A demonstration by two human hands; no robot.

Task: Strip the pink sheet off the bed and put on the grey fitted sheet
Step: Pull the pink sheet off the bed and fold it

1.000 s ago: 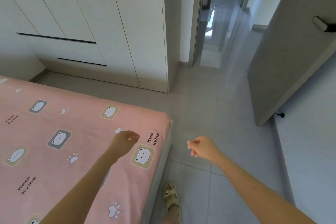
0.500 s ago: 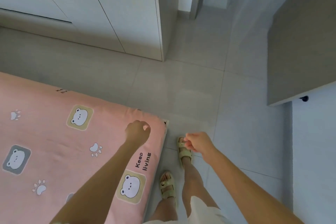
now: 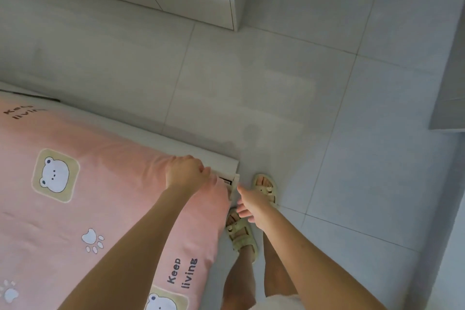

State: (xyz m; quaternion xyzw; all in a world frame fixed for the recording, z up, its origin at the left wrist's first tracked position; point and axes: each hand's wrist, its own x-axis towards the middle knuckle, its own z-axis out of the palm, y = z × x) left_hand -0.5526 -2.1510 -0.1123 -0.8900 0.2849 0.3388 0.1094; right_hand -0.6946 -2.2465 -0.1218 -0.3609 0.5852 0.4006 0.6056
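The pink sheet [image 3: 75,209] lies flat over the bed [image 3: 224,165]. Its near corner is directly under the left hand [image 3: 187,173], whose fingers curl around the fabric edge there. The right hand [image 3: 251,205] is just beside this corner, lower on the side, with fingers apart and holding nothing. The grey fitted sheet is not visible.
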